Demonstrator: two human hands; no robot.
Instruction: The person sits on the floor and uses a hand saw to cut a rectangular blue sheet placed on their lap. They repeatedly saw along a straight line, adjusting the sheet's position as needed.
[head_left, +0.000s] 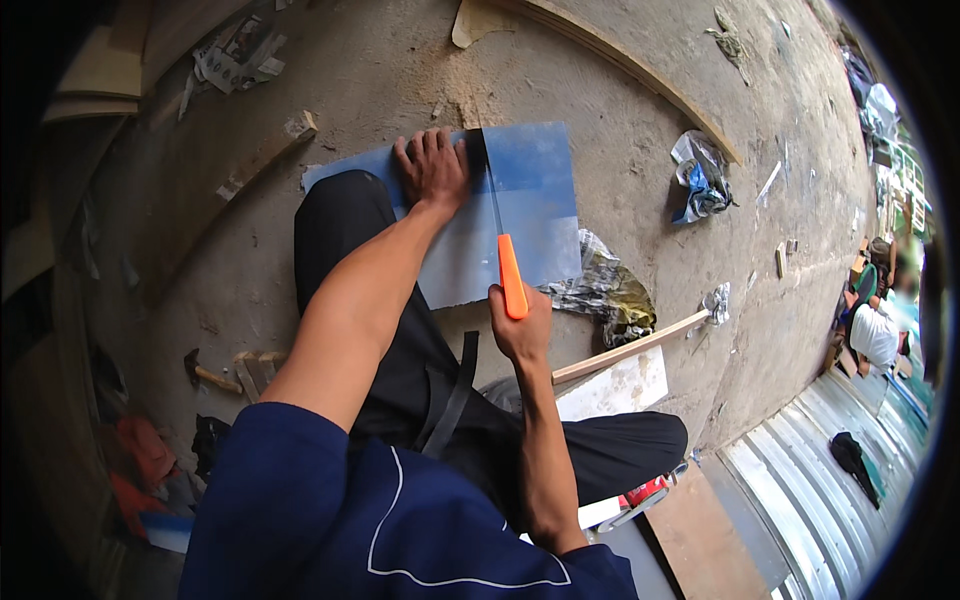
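Observation:
A flat board with a blue, glossy face (540, 210) lies in front of me, partly under my bent left knee. My left hand (435, 168) rests on it near its far edge, fingers spread and pressed down. In my right hand (524, 328) is the orange handle of a handsaw (511, 275), with the fingers wrapped round it. The thin blade runs away from me over the board, to the right of my left hand, and reaches the far edge. Pale sawdust (460, 85) lies on the floor beyond that edge.
A long wooden strip (640, 65) curves across the far floor. Crumpled plastic wrappers (700, 175) lie to the right. A hammer (210, 374) is at the left, a wooden stick (630, 347) and a white panel (620, 385) by my right knee. Corrugated metal sheet (800, 470) is lower right.

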